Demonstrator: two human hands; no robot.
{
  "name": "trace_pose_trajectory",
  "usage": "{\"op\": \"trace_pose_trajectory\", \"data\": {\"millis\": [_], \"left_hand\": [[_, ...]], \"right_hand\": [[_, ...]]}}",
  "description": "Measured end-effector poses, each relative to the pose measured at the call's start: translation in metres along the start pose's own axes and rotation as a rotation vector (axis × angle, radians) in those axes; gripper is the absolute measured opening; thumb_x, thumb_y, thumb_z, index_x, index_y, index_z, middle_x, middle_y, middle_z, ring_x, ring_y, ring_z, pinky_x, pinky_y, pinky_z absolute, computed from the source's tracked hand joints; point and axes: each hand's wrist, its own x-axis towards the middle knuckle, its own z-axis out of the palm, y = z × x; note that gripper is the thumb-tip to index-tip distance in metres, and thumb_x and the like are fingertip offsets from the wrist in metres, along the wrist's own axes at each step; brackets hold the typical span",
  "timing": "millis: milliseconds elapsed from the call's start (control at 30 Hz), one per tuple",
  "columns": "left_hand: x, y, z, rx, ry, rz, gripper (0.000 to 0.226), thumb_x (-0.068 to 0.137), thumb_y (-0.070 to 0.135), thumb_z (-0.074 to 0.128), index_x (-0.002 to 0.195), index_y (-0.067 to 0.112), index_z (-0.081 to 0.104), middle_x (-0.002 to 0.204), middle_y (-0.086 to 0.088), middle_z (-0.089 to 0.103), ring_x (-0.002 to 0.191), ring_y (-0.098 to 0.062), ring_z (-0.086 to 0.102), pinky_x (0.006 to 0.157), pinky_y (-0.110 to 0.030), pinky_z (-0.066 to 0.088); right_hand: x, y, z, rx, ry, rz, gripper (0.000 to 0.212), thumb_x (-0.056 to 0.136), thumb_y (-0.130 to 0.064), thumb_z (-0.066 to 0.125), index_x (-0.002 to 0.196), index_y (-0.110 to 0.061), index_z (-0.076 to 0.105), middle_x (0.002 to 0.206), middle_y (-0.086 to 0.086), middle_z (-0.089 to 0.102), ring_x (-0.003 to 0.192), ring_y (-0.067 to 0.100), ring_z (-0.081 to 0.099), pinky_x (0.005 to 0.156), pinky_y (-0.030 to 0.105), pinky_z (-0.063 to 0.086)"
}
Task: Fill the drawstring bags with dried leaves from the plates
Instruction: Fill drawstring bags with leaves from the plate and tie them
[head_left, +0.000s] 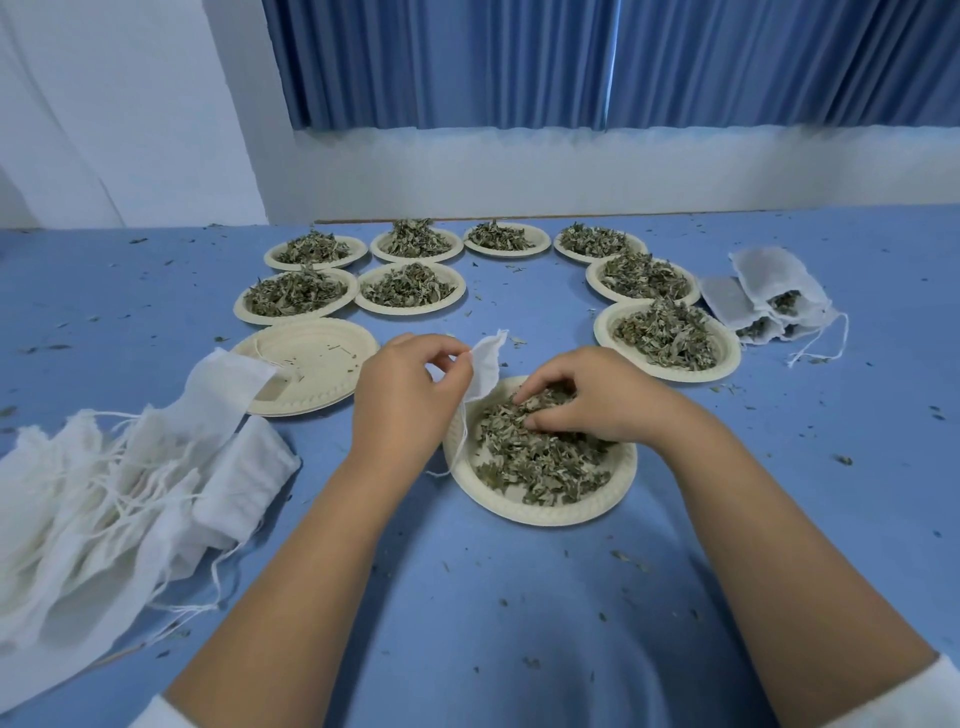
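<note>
White cloth is what your left hand has. Its fingertips pinch the small white cloth drawstring bag by its upper edge. The bag hangs over the left rim of the near cream paper plate, with its long axis roughly upright and its string trailing down along that rim.

Your right hand sits just to the right of the bag. Its fingers are curled down into the dried green leaves on that plate, apparently closed on a pinch of them. The bag lies to the left of that pinch and a little above it, so the carry looks short and leftward. I cannot tell how wide the mouth is held.

Beyond, eight cream plates heaped with leaves ring the blue table. One cream plate holding only crumbs lies at left, beside the heap of flat white bags. A few filled bags lie far right.
</note>
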Motion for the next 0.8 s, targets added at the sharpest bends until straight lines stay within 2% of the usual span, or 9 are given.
{"op": "trace_pose_trajectory", "data": {"millis": [67, 167, 400, 500, 567, 633, 700, 800], "left_hand": [[-0.001, -0.001, -0.001, -0.046, 0.016, -0.021, 0.009, 0.089, 0.024, 0.067, 0.085, 0.029, 0.072, 0.076, 0.019, 0.063, 0.067, 0.005, 0.051, 0.063, -0.005, 0.036], [-0.002, -0.002, -0.002, -0.079, 0.031, -0.035, 0.012, 0.089, 0.025, 0.067, 0.083, 0.035, 0.068, 0.077, 0.02, 0.063, 0.068, 0.009, 0.052, 0.064, -0.003, 0.036], [-0.005, -0.002, 0.0, -0.04, 0.043, -0.002, 0.007, 0.09, 0.026, 0.067, 0.088, 0.028, 0.074, 0.074, 0.021, 0.059, 0.069, 0.007, 0.05, 0.065, -0.004, 0.035], [-0.006, 0.0, 0.001, -0.04, 0.04, 0.006, 0.007, 0.089, 0.026, 0.067, 0.088, 0.027, 0.074, 0.074, 0.021, 0.059, 0.068, 0.005, 0.05, 0.064, -0.008, 0.036], [-0.007, 0.002, 0.001, -0.043, 0.032, 0.005, 0.008, 0.089, 0.025, 0.067, 0.088, 0.026, 0.075, 0.076, 0.02, 0.06, 0.068, 0.003, 0.05, 0.066, -0.012, 0.037], [-0.008, 0.005, 0.002, -0.078, 0.022, -0.014, 0.007, 0.089, 0.024, 0.068, 0.087, 0.026, 0.075, 0.076, 0.019, 0.063, 0.067, 0.003, 0.052, 0.068, -0.014, 0.04], [-0.008, 0.008, 0.002, -0.145, 0.013, -0.058, 0.009, 0.089, 0.024, 0.068, 0.083, 0.028, 0.073, 0.073, 0.016, 0.065, 0.063, 0.001, 0.055, 0.066, -0.017, 0.045], [-0.007, 0.01, 0.001, -0.254, 0.009, -0.142, 0.011, 0.088, 0.02, 0.068, 0.082, 0.027, 0.074, 0.068, 0.014, 0.067, 0.06, 0.005, 0.058, 0.059, -0.01, 0.044]], "right_hand": [[0.0, -0.002, -0.001, 0.068, 0.078, 0.005, 0.023, 0.076, -0.031, 0.082, 0.096, -0.036, 0.071, 0.104, -0.011, 0.067, 0.094, 0.004, 0.061, 0.077, 0.017, 0.047], [-0.001, -0.005, -0.006, 0.247, 0.193, -0.011, 0.028, 0.073, -0.028, 0.084, 0.098, -0.032, 0.07, 0.102, -0.008, 0.068, 0.097, 0.005, 0.063, 0.086, 0.027, 0.05], [-0.003, -0.009, -0.007, 0.518, 0.279, 0.003, 0.026, 0.071, -0.024, 0.085, 0.094, -0.027, 0.074, 0.088, -0.01, 0.074, 0.082, -0.002, 0.067, 0.082, 0.022, 0.054], [-0.003, -0.014, -0.006, 0.698, 0.366, -0.015, 0.024, 0.072, -0.022, 0.085, 0.093, -0.026, 0.074, 0.089, -0.009, 0.075, 0.085, 0.004, 0.07, 0.077, 0.019, 0.055], [-0.002, -0.021, -0.002, 0.921, 0.42, -0.021, 0.025, 0.073, -0.017, 0.083, 0.095, -0.022, 0.073, 0.094, -0.001, 0.076, 0.09, 0.014, 0.072, 0.078, 0.022, 0.056], [0.0, -0.032, 0.007, 1.09, 0.488, -0.02, 0.023, 0.075, -0.011, 0.081, 0.094, -0.021, 0.072, 0.095, 0.005, 0.076, 0.089, 0.015, 0.072, 0.076, 0.023, 0.056], [0.003, -0.041, 0.016, 1.149, 0.533, -0.039, 0.021, 0.077, -0.006, 0.079, 0.091, -0.021, 0.072, 0.092, 0.004, 0.076, 0.086, 0.013, 0.071, 0.074, 0.022, 0.055], [0.003, -0.049, 0.024, 1.174, 0.501, -0.07, 0.021, 0.079, -0.005, 0.077, 0.091, -0.021, 0.071, 0.088, -0.001, 0.076, 0.082, 0.009, 0.07, 0.07, 0.019, 0.054]]}}
